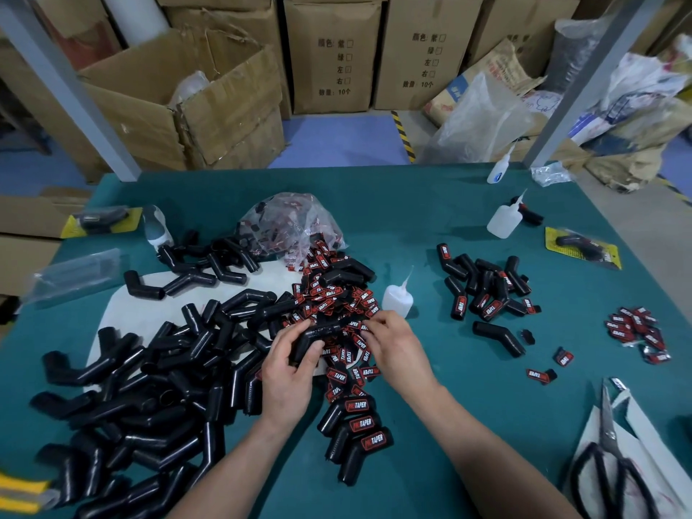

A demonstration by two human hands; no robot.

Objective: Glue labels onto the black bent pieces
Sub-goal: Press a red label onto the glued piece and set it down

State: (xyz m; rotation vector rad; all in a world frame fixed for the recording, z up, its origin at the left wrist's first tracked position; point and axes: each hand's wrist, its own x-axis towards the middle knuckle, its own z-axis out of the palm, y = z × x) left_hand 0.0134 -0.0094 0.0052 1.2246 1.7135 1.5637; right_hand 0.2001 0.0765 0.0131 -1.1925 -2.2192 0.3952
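Note:
My left hand point(290, 363) grips a black bent piece point(316, 333) over the heap of red-and-black labels point(337, 301) in the middle of the green table. My right hand point(389, 340) reaches into the labels at the far end of that piece, fingertips pinched together; whether it holds a label I cannot tell. A small white glue bottle point(397, 298) stands just beyond my right hand. Three labelled bent pieces point(355, 428) lie near my wrists. A large pile of unlabelled black bent pieces point(149, 387) fills the left side.
A group of labelled pieces point(486, 290) lies to the right, with loose labels point(636, 331) farther right. Two more glue bottles point(503, 219) stand at the back right. Scissors point(608, 462) rest at the lower right. A plastic bag of labels point(292, 222) sits behind the heap.

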